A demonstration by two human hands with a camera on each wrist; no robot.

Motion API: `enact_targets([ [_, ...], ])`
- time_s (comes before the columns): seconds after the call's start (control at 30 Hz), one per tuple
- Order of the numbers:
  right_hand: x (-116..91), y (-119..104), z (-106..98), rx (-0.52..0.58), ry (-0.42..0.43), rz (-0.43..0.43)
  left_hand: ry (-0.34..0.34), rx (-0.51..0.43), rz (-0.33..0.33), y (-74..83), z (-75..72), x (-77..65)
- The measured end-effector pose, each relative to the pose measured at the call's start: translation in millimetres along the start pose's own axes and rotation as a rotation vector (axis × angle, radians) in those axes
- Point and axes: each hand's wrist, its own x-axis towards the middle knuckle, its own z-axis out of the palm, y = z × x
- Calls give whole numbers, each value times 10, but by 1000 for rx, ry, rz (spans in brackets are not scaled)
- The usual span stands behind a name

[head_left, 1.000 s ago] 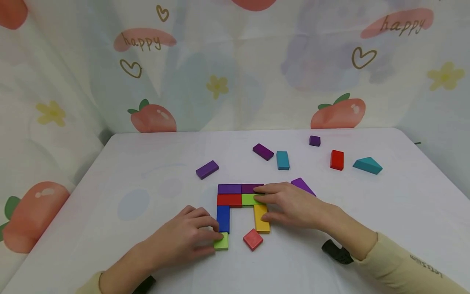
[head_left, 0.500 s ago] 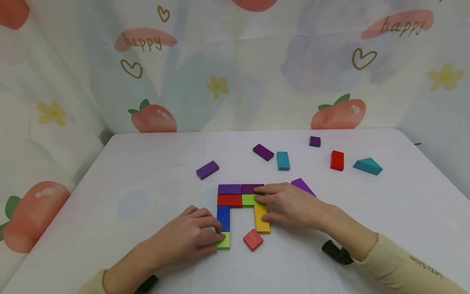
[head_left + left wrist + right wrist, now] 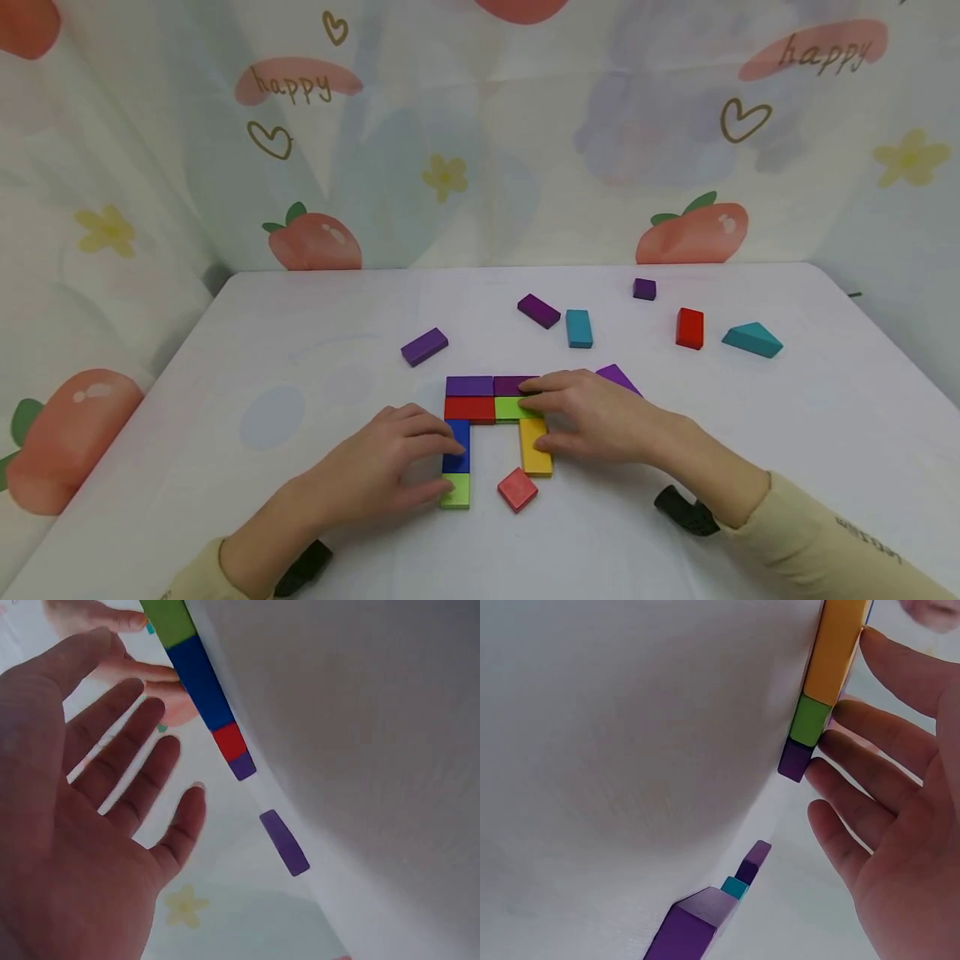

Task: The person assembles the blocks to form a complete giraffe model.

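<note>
Flat wooden blocks form an arch on the white table. A purple block (image 3: 470, 386) and a dark purple block (image 3: 508, 385) make its far row, with a red block (image 3: 470, 409) and a green block (image 3: 507, 407) in front. A blue block (image 3: 461, 427) and a light green block (image 3: 461, 497) form the left leg; a yellow block (image 3: 534, 463) forms the right. My left hand (image 3: 397, 460) is spread beside the left leg, index finger over the blue block, thumb by the light green one. My right hand (image 3: 603, 418) rests relaxed fingertips along the right side.
A pinkish-red square block (image 3: 517, 490) lies turned between the legs. Beyond the arch lie purple blocks (image 3: 424, 347), a teal block (image 3: 579, 328), a red block (image 3: 690, 328) and a teal triangle (image 3: 753, 340). A purple triangular block (image 3: 618, 379) sits behind my right hand.
The light green block has slid right, into line below the blue block. My left hand's fingers have then left it and moved up over the blue block. My right hand has hardly moved.
</note>
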Motion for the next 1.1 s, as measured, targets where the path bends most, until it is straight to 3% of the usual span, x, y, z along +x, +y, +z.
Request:
enact_targets([
  [0.1, 5, -3, -15, 23, 11, 5, 28, -27, -63, -49, -15, 62],
  [0.27, -15, -16, -43, 107, 30, -3, 12, -119, -124, -143, -23, 142],
  [0.47, -70, -52, -8, 183, 31, -69, -25, -150, -124, -203, -11, 222],
  [0.63, -101, -96, 64, 214, -3, -205, -62, -167, -117, -251, 16, 238],
  [0.8, -115, -129, 125, 212, -31, -316, -89, -144, -106, -279, 44, 239],
  [1.1, -110, -157, 146, 170, -15, -409, -111, -147, -142, -257, 36, 239],
])
